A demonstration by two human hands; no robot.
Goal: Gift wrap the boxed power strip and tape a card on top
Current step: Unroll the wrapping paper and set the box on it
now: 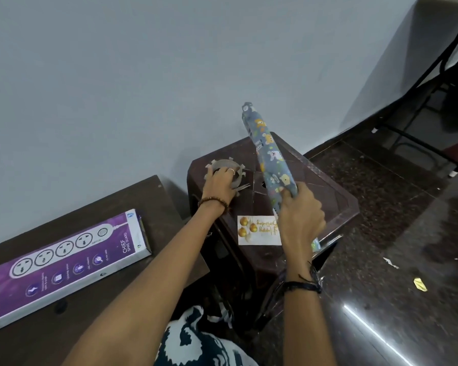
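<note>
The purple and white power strip box (64, 262) lies flat on the brown table (132, 204) at the left. My right hand (300, 220) grips the lower part of a rolled blue gift wrap (269, 157) printed with cartoon animals, held tilted above the dark plastic stool (328, 196). My left hand (221, 183) holds a roll of clear tape (229, 171) with pre-cut tabs sticking out, on the stool's far left corner. A white greeting card (258, 231) with gold ornaments lies on the stool's near side, partly behind my right hand.
A pale wall stands just behind the table and stool. Dark speckled floor (381, 233) spreads to the right, with paper scraps (419, 283) on it. Black metal furniture legs (418, 138) stand at the upper right.
</note>
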